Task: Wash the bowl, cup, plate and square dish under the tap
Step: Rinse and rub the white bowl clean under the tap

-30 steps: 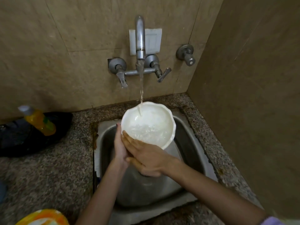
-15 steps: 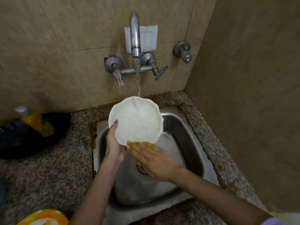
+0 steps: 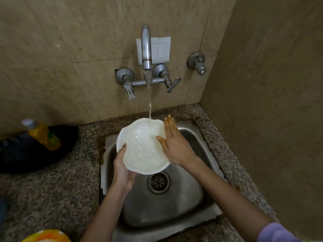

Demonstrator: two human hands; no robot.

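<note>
A white plate [image 3: 142, 151] with a scalloped rim is held tilted over the steel sink [image 3: 192, 198], under a thin stream from the wall tap [image 3: 146, 49]. Water splashes across its face. My left hand [image 3: 122, 169] grips the plate's lower left edge, thumb on the front. My right hand [image 3: 173, 144] lies flat against the plate's right rim, fingers straight and pointing up toward the wall, thumb on the wet face. The bowl, cup and square dish are out of view.
A yellow soap bottle [image 3: 42, 135] leans on a dark cloth or bag [image 3: 26, 154] on the granite counter at left. An orange-rimmed dish [image 3: 47, 236] peeks in at the bottom left. The drain [image 3: 158, 181] is uncovered. Tiled walls close off the back and right.
My right hand moved from the plate's lower edge up to its right rim. The plate tilted flatter and sits a little lower under the stream.
</note>
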